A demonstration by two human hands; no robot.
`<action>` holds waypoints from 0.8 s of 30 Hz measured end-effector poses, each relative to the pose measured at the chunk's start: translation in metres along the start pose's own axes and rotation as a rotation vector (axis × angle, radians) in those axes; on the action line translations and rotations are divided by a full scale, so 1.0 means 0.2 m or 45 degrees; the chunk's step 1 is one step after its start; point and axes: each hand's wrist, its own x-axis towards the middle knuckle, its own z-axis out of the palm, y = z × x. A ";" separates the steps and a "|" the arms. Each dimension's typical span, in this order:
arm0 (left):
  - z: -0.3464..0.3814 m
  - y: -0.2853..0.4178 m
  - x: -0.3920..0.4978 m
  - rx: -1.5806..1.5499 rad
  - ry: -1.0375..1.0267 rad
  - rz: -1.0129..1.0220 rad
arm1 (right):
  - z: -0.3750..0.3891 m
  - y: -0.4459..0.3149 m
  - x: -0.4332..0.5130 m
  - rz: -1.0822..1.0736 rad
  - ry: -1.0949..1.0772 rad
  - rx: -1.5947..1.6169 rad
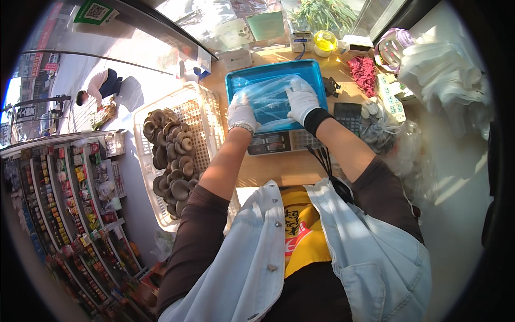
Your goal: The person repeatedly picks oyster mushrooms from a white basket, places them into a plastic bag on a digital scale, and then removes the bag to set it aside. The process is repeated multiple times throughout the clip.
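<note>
My left hand [242,112], in a white glove, grips one side of a clear plastic bag [269,96]. The bag's other side is in my right hand [301,102], also gloved in white. Between my hands the thin film is spread over a blue tray [314,68], which rests on a digital weighing scale [269,143] with a keypad. To the left, oyster mushrooms [173,157] are heaped in a white plastic basket [209,116]. Some fingertips are hidden by the film and glare.
A black calculator [348,114], a tied bag with dark contents [378,124] and red strings [363,75] lie to the right. White plastic bags [442,76] hang farther right. Stocked shelves [72,201] stand lower left. Beyond the window a person [100,88] bends over.
</note>
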 end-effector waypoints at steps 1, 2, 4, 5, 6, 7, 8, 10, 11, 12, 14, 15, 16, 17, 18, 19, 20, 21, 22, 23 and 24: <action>0.01 0.00 0.01 0.055 0.013 0.015 | 0.01 0.00 0.01 -0.071 0.005 0.024; 0.03 0.00 0.03 0.105 0.014 0.017 | 0.02 0.00 0.02 -0.139 0.010 0.048; 0.09 -0.01 0.08 0.178 0.025 0.008 | 0.05 -0.01 0.04 -0.357 0.201 0.101; 0.13 -0.01 0.10 0.201 0.037 -0.005 | 0.07 -0.01 0.05 -0.385 0.181 0.097; 0.16 -0.01 0.13 0.214 0.103 -0.021 | 0.09 -0.02 0.07 -0.422 0.165 0.100; 0.20 -0.03 0.16 0.150 0.134 -0.053 | 0.10 -0.03 0.09 -0.444 0.121 0.097; 0.23 -0.03 0.18 0.072 0.220 -0.088 | 0.11 -0.02 0.10 -0.419 0.097 0.085; 0.27 -0.05 0.19 -0.022 0.228 -0.124 | 0.13 -0.02 0.12 -0.331 -0.022 0.034; 0.26 -0.05 0.19 0.044 0.284 -0.074 | 0.13 -0.02 0.12 -0.291 0.031 0.080; 0.26 -0.05 0.18 0.201 0.213 -0.008 | 0.12 -0.02 0.13 -0.234 0.085 0.102; 0.21 -0.03 0.16 0.315 0.129 0.052 | 0.10 -0.01 0.14 -0.207 0.107 0.047; 0.19 -0.01 0.14 0.137 0.187 -0.056 | 0.08 -0.01 0.15 -0.178 -0.034 -0.014; 0.18 0.01 0.12 0.072 0.209 -0.082 | 0.07 -0.01 0.16 -0.119 -0.114 -0.056; 0.18 0.03 0.10 0.155 0.255 -0.009 | 0.05 -0.01 0.16 -0.088 -0.138 -0.129; 0.16 0.07 0.11 -0.234 0.217 -0.327 | 0.04 -0.03 0.16 -0.057 -0.139 -0.103; 0.17 0.07 0.09 -0.006 0.213 -0.188 | 0.03 -0.04 0.16 -0.030 -0.148 -0.123; 0.16 0.09 0.10 0.183 0.141 -0.134 | 0.02 -0.06 0.16 -0.041 -0.143 -0.201; 0.15 0.09 0.11 0.202 0.065 -0.043 | 0.03 -0.07 0.15 -0.037 -0.148 -0.212; 0.15 0.10 0.10 0.119 0.121 -0.085 | 0.04 -0.07 0.14 -0.048 -0.131 -0.225; 0.14 0.11 0.09 0.044 0.147 -0.072 | 0.04 -0.08 0.13 -0.086 -0.101 -0.211; 0.12 0.10 0.05 0.025 0.147 -0.032 | 0.05 -0.08 0.12 -0.172 -0.101 -0.176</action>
